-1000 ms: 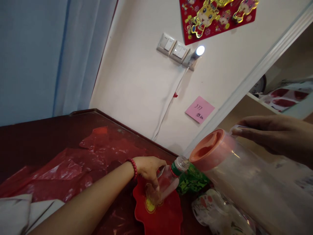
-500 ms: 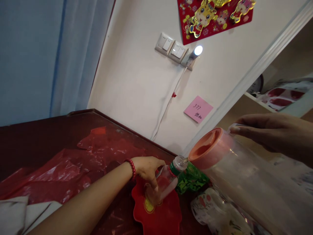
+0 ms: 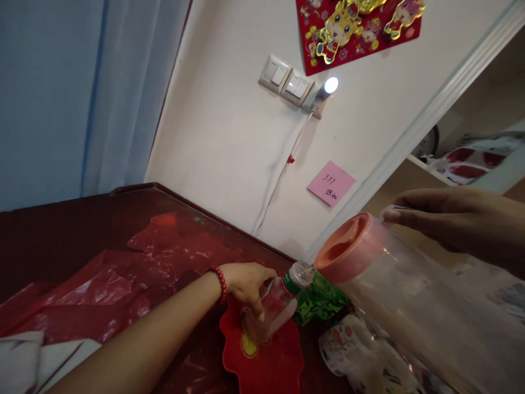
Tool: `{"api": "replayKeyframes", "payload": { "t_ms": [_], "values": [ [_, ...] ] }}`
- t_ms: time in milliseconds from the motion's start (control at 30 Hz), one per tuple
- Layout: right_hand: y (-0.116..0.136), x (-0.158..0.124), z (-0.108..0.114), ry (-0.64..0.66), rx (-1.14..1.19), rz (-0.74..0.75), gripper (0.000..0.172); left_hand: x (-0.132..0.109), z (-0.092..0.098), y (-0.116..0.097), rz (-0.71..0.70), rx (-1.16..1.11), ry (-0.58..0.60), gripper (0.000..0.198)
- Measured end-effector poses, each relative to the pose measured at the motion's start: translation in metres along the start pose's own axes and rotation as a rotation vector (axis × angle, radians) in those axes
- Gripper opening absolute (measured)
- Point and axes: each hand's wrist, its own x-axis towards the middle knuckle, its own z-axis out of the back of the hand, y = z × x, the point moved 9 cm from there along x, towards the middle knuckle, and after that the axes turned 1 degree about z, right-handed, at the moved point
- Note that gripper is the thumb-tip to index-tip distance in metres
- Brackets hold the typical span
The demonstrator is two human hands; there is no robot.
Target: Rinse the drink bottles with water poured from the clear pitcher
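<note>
My left hand [image 3: 249, 287], a red bead bracelet at its wrist, is wrapped round a clear plastic bottle [image 3: 283, 306] with a green neck label and an uncapped mouth. The bottle stands on a red scalloped tray [image 3: 266, 369]. On the right, my right hand [image 3: 447, 219] grips the handle of a translucent pitcher [image 3: 414, 295] with an orange lid [image 3: 342, 241]. The pitcher is tilted, its spout right at the bottle's mouth. A thin stream seems to pass between them, too small to make out well. The pitcher's lower end runs out of view.
Red plastic film [image 3: 135, 262] covers part of the dark table. Beside the tray lie a green packet [image 3: 322, 295] and a patterned white cup [image 3: 348, 345]. A white cable [image 3: 273, 189] hangs down the wall from a socket. White cloth [image 3: 45, 355] lies at lower left.
Hands, bottle and tilted pitcher hold nearly the same positions. The whole view has shifted very slightly.
</note>
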Motion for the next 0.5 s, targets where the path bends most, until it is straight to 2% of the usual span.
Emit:
{"api": "replayKeyframes", "payload": {
  "t_ms": [200, 500],
  "values": [
    [-0.0012, -0.0001, -0.0007, 0.011, 0.002, -0.027, 0.057, 0.0, -0.0001, -0.0004, -0.004, 0.005, 0.0, 0.078],
    [0.0026, 0.0023, 0.0008, 0.015, -0.053, 0.013, 0.059, 0.0008, -0.0016, 0.0028, 0.0, 0.004, -0.011, 0.075]
  ]
}}
